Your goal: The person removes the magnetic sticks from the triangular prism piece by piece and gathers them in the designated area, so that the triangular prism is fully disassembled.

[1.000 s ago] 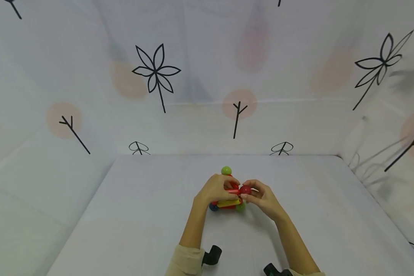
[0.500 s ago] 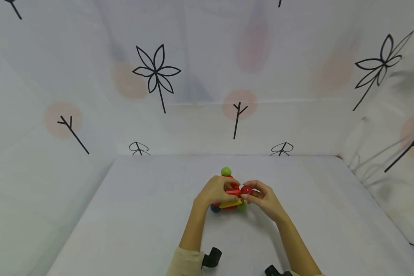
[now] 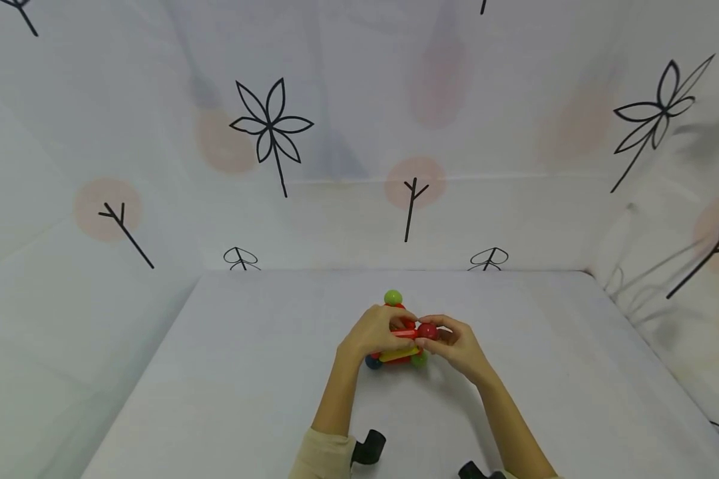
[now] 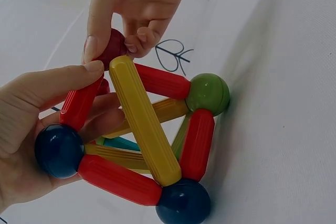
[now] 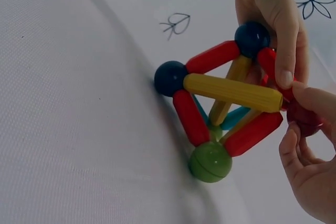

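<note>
A frame of ribbed rods and balls, like a magnetic building set, stands on the table [image 3: 263,372]. My left hand [image 3: 371,330] grips a red rod [image 4: 79,103] at its upper part, beside a blue ball [image 4: 59,150]. My right hand [image 3: 464,349] pinches a dark red ball [image 3: 427,331] at the top corner between thumb and fingers. A yellow rod [image 4: 144,121] slants from a lower blue ball [image 4: 184,203] up to the red ball; whether its upper end touches is unclear. A green ball [image 5: 210,161] forms another corner. My fingers hide part of the far side.
Teal rods [image 5: 236,117] and more yellow rods [image 4: 173,109] show inside the frame. Another green ball [image 3: 393,297] sits at its far end. Behind the table rises a white cloth wall [image 3: 347,219] with black plant drawings. A black wrist camera [image 3: 368,447] sits by the left sleeve.
Both hands keep their hold. The red ball shifts slightly right, then a little back left. The near part of the frame moves slightly right.
</note>
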Available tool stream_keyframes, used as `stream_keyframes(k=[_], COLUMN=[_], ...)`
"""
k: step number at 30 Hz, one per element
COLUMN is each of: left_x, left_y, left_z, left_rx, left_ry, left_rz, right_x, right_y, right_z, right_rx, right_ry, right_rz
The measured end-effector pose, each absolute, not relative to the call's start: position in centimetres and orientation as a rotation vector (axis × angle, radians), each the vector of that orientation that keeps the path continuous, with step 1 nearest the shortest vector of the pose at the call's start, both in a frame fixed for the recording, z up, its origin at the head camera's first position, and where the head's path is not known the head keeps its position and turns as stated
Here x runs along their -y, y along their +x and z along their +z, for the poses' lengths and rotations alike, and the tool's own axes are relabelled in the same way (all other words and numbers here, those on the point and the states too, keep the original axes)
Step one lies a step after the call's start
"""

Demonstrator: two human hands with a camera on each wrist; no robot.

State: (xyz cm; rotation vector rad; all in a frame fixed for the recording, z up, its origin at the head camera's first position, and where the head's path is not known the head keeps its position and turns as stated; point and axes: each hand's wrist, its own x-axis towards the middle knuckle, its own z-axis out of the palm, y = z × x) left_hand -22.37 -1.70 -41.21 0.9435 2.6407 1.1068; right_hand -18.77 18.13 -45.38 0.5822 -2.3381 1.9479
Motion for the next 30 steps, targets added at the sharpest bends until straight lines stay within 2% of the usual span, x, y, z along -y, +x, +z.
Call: stream_keyframes(k=[6, 21, 30], left_x=[1.6, 1.6, 1.6], left_y=[-22.3, -22.2, -22.2], left_z=[-41.2, -41.1, -41.1], left_rx=[-2.651, -2.657, -2.661], left_ry=[0.943, 0.926, 0.935], left_rz=[1.094, 1.089, 1.097], right_x=[-17.6, -17.0, -16.6], right_y=[-18.4, -18.3, -18.2], right_z=[-45.1, -44.8, -44.6], right_rx=[2.359, 2.281, 2.344], right_ry=[0.558, 0.755, 0.675], right_rz=[1.712, 1.121, 0.984])
